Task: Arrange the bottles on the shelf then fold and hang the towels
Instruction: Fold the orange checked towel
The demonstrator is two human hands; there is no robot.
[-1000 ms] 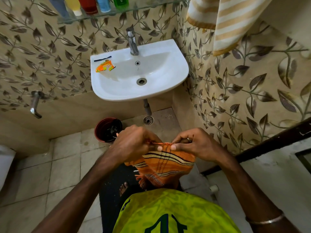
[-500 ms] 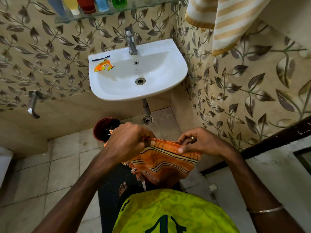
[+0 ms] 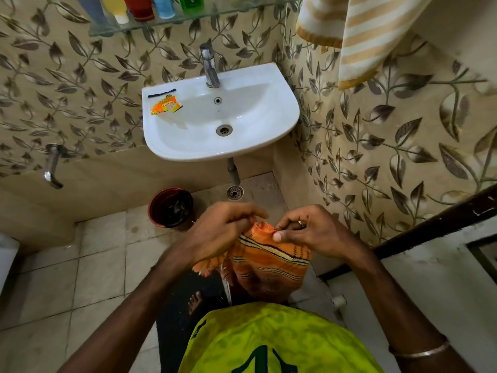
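An orange striped towel (image 3: pixel 269 261) hangs bunched in front of my waist, below the sink. My left hand (image 3: pixel 220 232) grips its top edge on the left side. My right hand (image 3: pixel 312 232) pinches the same edge on the right, thumb and fingers together. The two hands are close, with a small fold of cloth between them. Several coloured bottles (image 3: pixel 139 6) stand in a row on the glass shelf (image 3: pixel 215 16) above the tap. A cream and yellow striped towel (image 3: pixel 357 36) hangs at the top right against the wall.
A white sink (image 3: pixel 271 135) with a tap (image 3: pixel 209 65) is mounted ahead; an orange sachet (image 3: pixel 165 106) lies on its rim. A red bucket (image 3: pixel 170 207) stands on the tiled floor beside a floor drain (image 3: pixel 234 192). A wall tap (image 3: pixel 52 165) sticks out at left. A dark door frame (image 3: pixel 435 224) runs at right.
My hands spread the towel's top edge apart, then drew close together again, gathering the cloth into a narrower bunch.
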